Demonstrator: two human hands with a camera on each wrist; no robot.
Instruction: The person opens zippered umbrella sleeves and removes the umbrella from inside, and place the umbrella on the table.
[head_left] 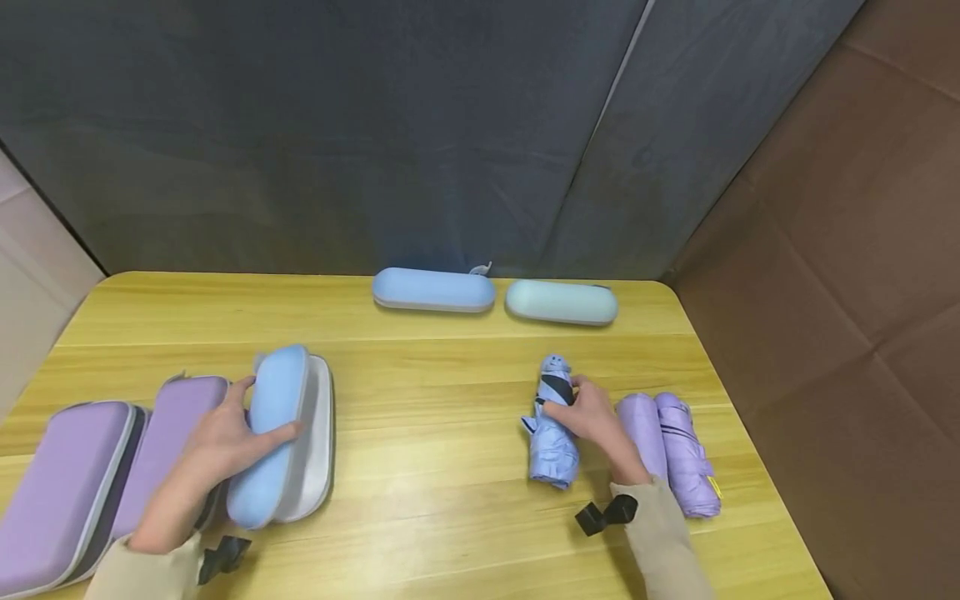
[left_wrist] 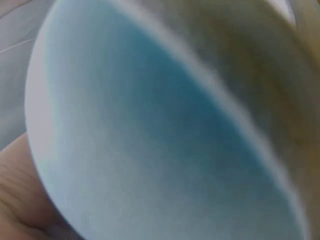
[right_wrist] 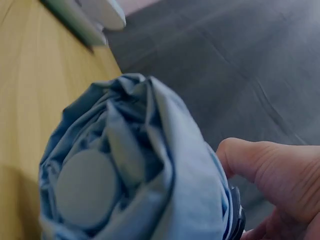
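At the left, my left hand (head_left: 228,433) holds the lid of a light blue zip case (head_left: 272,425) between thumb and fingers. The case stands partly unzipped, its pale lining (head_left: 317,450) showing on the right. In the left wrist view the blue lid (left_wrist: 140,135) fills most of the picture. My right hand (head_left: 592,412) grips a folded blue umbrella (head_left: 553,454) with a dark band and a small face on its handle end. Seen from the right wrist, the umbrella's gathered cloth (right_wrist: 190,185) lies against the thumb, and the fingers are mostly hidden.
Two purple cases (head_left: 63,492) lie left of my left hand. Two rolled purple umbrellas (head_left: 688,467) lie right of my right hand. Along the back edge sit a slim blue case (head_left: 433,289) and a slim mint case (head_left: 561,301). A dark curtain (head_left: 337,142) hangs behind the wooden table (head_left: 420,467).
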